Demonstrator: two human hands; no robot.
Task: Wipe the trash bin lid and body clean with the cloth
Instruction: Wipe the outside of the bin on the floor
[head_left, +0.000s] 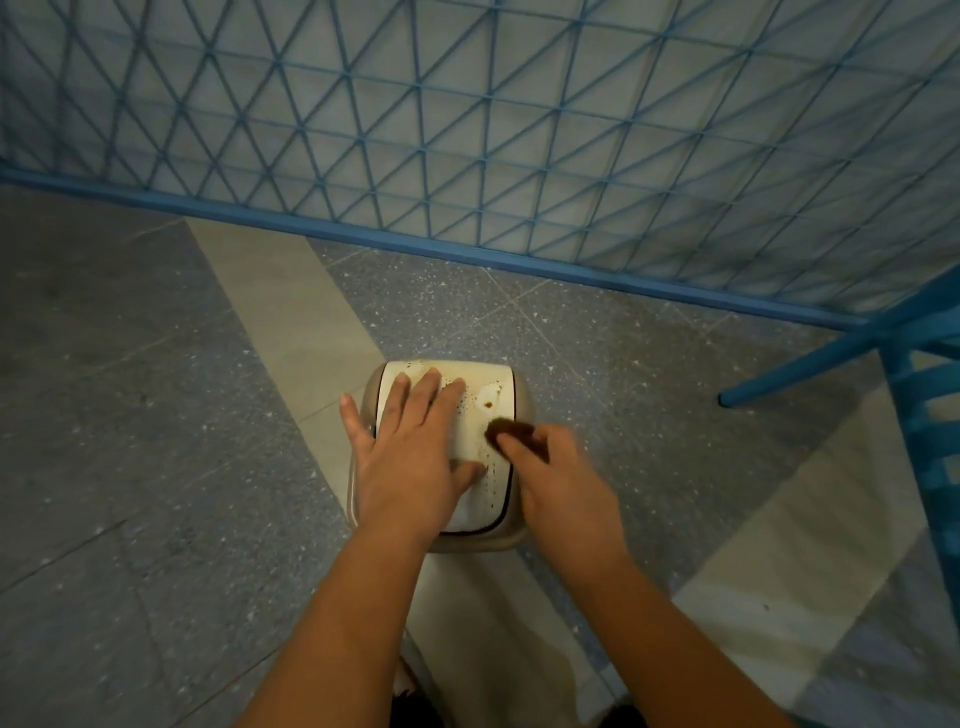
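A small trash bin (522, 540) with a beige body stands on the floor below me, seen from above. Its cream lid (485, 387) carries brown specks and a dark spot near the far right. My left hand (410, 447) lies flat on the left part of the lid with straight, spread fingers. My right hand (550, 467) is at the lid's right side, fingers curled round a small dark brown cloth (511, 428) that touches the lid. Most of the bin's body is hidden under the lid and my arms.
Grey speckled floor with pale beige bands (280, 312) surrounds the bin. A blue metal lattice fence (467, 156) runs behind it, its bottom rail close to the floor. A blue chair or frame (914, 395) stands at the right edge.
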